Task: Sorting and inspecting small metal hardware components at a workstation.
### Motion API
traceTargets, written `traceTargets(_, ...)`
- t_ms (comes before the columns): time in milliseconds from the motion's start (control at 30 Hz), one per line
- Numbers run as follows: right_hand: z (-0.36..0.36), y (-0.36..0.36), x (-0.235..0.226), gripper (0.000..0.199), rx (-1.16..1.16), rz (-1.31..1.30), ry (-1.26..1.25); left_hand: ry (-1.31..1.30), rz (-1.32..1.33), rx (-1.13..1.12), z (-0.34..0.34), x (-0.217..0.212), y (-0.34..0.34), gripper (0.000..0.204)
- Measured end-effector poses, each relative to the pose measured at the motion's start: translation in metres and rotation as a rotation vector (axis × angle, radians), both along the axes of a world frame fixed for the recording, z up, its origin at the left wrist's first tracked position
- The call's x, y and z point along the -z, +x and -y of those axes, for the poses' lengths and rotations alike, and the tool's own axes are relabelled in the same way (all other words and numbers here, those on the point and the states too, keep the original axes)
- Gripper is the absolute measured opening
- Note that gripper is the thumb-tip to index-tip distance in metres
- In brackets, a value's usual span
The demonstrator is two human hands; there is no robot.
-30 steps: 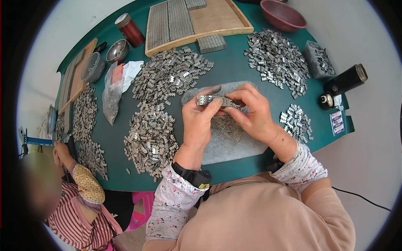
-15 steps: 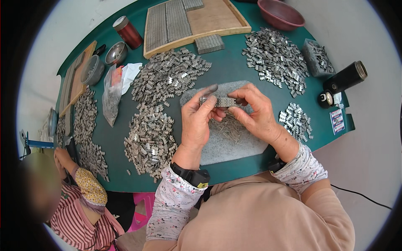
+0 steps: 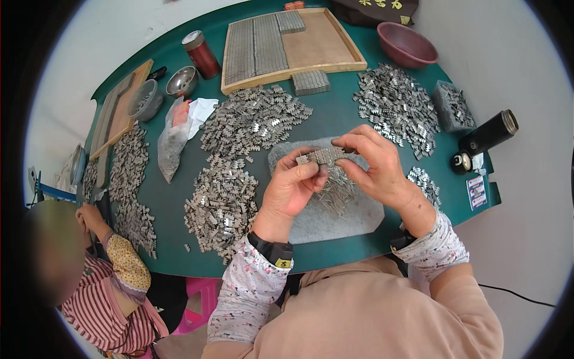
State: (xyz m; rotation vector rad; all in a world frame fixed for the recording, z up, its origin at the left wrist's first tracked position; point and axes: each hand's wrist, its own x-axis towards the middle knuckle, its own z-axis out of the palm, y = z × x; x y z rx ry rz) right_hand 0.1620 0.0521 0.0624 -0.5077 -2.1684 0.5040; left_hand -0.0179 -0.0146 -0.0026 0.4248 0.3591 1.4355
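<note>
A short strip of joined metal links [image 3: 321, 157], like a piece of watch band, is held up slightly tilted over the grey felt mat [image 3: 299, 224]. My left hand [image 3: 287, 192] grips its left end between thumb and fingers. At the right end, the thumb and forefinger of my right hand [image 3: 385, 170] pinch the strip; whether they also hold a pin is too small to tell. Under the hands, a loose heap of thin metal pins [image 3: 335, 194] lies on the mat. Left of my left hand is a pile of small metal links [image 3: 221, 206].
More link piles [image 3: 254, 119] [image 3: 397, 105] lie farther back. A wooden tray [image 3: 326, 48] holds rows of strips, with a stacked block [image 3: 311, 82] before it. A red tumbler [image 3: 201, 55], a maroon bowl [image 3: 408, 45] and a black flask [image 3: 490, 133] stand around. Another person's hand [image 3: 91, 218] is at far left.
The strip has tilted, its right end now higher, and its left end shows more. My left fingers have curled in. The whole view has shifted a little, so the table sits lower.
</note>
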Motion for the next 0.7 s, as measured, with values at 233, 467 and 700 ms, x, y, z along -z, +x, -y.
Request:
traceTargets(233, 0.009, -0.007, -0.007, 0.032, -0.002, -0.053, -0.048, 0.094, 0.087, -0.002, 0.001, -0.003, 0.002, 0.033)
traceTargets(467, 0.008, -0.007, -0.003, 0.032, 0.003, -0.062, -0.042, 0.105, 0.121, -0.038, 0.0, -0.006, 0.007, 0.04)
traceTargets(700, 0.013, -0.011, 0.004, 0.033, 0.04, -0.089, -0.03, 0.04, -0.007, -0.095, 0.004, -0.018, 0.009, 0.04)
